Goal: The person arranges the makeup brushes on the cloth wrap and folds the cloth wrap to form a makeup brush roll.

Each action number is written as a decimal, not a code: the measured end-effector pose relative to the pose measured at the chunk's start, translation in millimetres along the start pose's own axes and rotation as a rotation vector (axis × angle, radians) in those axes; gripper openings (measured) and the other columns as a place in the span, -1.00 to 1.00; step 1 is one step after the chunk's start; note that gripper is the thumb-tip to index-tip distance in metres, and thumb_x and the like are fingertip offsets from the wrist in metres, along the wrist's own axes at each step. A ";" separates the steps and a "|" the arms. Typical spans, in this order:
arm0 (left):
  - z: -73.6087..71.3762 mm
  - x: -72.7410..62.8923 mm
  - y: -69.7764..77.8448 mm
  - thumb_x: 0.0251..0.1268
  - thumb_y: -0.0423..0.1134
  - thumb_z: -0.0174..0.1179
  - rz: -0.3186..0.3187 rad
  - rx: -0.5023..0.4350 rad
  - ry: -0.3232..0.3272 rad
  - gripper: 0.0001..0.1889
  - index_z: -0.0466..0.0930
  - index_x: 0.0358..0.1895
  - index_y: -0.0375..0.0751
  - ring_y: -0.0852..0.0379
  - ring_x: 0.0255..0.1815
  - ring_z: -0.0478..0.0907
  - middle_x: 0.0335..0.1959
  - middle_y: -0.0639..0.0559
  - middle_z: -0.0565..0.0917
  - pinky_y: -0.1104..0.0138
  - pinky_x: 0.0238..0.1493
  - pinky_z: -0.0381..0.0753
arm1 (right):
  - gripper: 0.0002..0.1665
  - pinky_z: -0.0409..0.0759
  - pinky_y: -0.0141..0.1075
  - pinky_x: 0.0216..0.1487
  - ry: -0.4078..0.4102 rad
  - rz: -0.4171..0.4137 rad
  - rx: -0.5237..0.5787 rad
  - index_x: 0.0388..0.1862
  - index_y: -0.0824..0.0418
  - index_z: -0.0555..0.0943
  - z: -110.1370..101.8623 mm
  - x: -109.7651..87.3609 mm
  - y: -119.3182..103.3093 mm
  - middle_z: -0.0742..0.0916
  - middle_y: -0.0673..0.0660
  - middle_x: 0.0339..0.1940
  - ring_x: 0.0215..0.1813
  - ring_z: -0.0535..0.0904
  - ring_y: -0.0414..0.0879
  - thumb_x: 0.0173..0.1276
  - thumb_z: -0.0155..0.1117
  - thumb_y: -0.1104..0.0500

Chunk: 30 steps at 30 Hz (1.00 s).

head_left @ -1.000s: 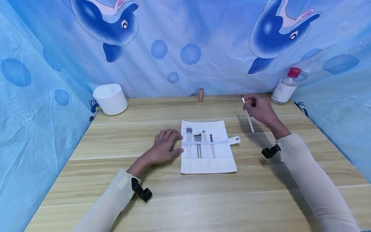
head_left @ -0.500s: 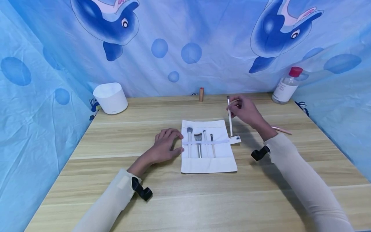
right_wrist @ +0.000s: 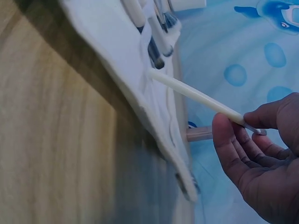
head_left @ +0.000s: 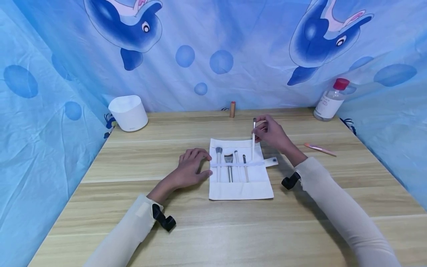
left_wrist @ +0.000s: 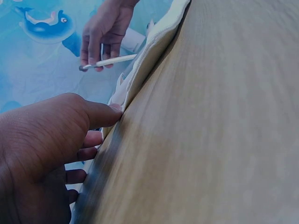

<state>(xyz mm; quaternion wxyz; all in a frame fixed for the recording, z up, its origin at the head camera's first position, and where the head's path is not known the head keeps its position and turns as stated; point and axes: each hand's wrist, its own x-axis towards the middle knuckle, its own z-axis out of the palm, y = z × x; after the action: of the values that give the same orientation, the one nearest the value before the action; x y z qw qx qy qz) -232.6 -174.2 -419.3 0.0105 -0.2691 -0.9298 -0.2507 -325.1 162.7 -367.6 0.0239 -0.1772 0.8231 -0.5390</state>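
Note:
A white cloth brush roll (head_left: 240, 191) lies unfolded on the table, with several makeup brushes tucked under its elastic band. Its snap strap (head_left: 271, 162) sticks out to the right. My right hand (head_left: 271, 133) pinches a thin white-handled makeup brush (head_left: 253, 139) near its dark tip, between thumb and fingers. In the right wrist view the brush's handle (right_wrist: 201, 97) slants toward the roll, its bare end close to the band. My left hand (head_left: 191, 168) rests at the roll's left edge, its thumb (left_wrist: 105, 114) and fingertips touching the cloth.
A pink-handled brush (head_left: 320, 149) lies on the table beyond my right wrist. Along the back stand a white cup-like container (head_left: 128, 114), a small copper-coloured tube (head_left: 232, 109) and a clear bottle with a red cap (head_left: 330, 102). A blue dolphin-print curtain (head_left: 220, 89) hangs behind.
My right hand has carried the white-handled brush leftward from the table's right side to over the roll's upper right. The pink-handled brush has come into full sight. My left hand has stayed put.

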 end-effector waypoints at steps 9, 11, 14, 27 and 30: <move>-0.6 1.5 1.3 0.38 0.07 0.21 -0.002 0.005 0.000 -0.55 0.44 0.21 -0.03 -0.09 0.38 0.09 0.36 0.03 0.30 -0.08 0.29 0.00 | -0.52 0.65 0.06 -0.05 -0.087 0.159 0.008 0.31 0.33 0.27 3.5 -1.6 2.1 0.65 0.40 -0.02 -0.18 0.70 0.25 0.52 0.17 0.25; -0.2 1.7 1.1 0.38 0.07 0.21 -0.003 0.007 0.000 -0.56 0.44 0.21 -0.03 -0.09 0.38 0.09 0.36 0.03 0.30 -0.08 0.29 0.01 | -0.52 0.65 0.08 -0.06 -0.111 0.186 0.034 0.30 0.35 0.26 3.9 -2.9 2.7 0.63 0.42 -0.01 -0.17 0.69 0.27 0.53 0.15 0.26; 0.5 1.8 0.6 0.38 0.07 0.21 -0.003 0.007 0.002 -0.56 0.44 0.20 -0.03 -0.08 0.38 0.09 0.36 0.03 0.30 -0.08 0.30 0.00 | -0.52 0.66 0.05 -0.07 -0.144 0.229 0.048 0.29 0.38 0.25 4.6 -3.9 4.7 0.60 0.43 -0.02 -0.18 0.69 0.27 0.52 0.14 0.27; 1.4 1.6 -1.9 0.39 0.08 0.20 -0.001 0.003 0.004 -0.55 0.44 0.22 -0.03 -0.07 0.38 0.08 0.36 0.05 0.30 -0.10 0.31 -0.01 | -0.58 0.67 -0.12 -0.16 -0.317 0.288 0.065 0.19 0.47 0.30 6.2 -10.7 10.9 0.58 0.36 -0.14 -0.24 0.64 0.11 0.46 0.16 0.34; 1.6 1.5 -1.5 0.38 0.07 0.20 -0.002 -0.001 0.004 -0.55 0.45 0.21 -0.03 -0.08 0.38 0.09 0.35 0.04 0.30 -0.10 0.32 -0.01 | -0.59 0.57 -0.22 -0.30 -0.345 0.280 -0.020 0.16 0.44 0.35 5.6 -13.6 11.7 0.61 0.27 -0.25 -0.32 0.56 0.01 0.46 0.20 0.27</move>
<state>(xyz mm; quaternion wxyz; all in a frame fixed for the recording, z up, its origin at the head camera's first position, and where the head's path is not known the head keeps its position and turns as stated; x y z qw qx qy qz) -234.4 -173.8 -421.2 0.0121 -0.2677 -0.9299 -0.2518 -314.2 166.2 -382.4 0.2374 -0.1508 0.8287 -0.4840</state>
